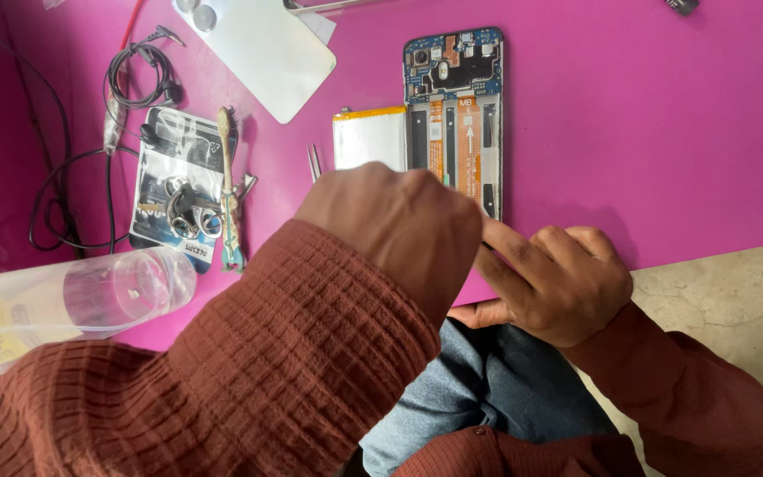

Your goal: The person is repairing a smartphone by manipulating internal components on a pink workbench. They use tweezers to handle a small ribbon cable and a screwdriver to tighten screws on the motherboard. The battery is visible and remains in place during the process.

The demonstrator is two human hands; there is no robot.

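Observation:
An opened phone (457, 97) lies back-up on the pink mat (646, 132), its circuit board and orange flex strips showing. A silvery battery (366, 137) with a yellow top edge lies against the phone's left side. My left hand (390, 221) is curled over the phone's lower part, back toward the camera, so its fingers and whatever is in them are hidden. Thin metal tweezer tips (313, 162) stick out just left of that hand. My right hand (562, 283) grips the phone's bottom end, index finger stretched along the edge.
A white back cover (258, 44) lies at the top with two coin-like discs (199, 13) beside it. At left are a black cable (134, 75), a packet with metal parts (178, 190), a worn brush (227, 177) and a clear bottle (64, 305). Stone floor (726, 300) shows at right.

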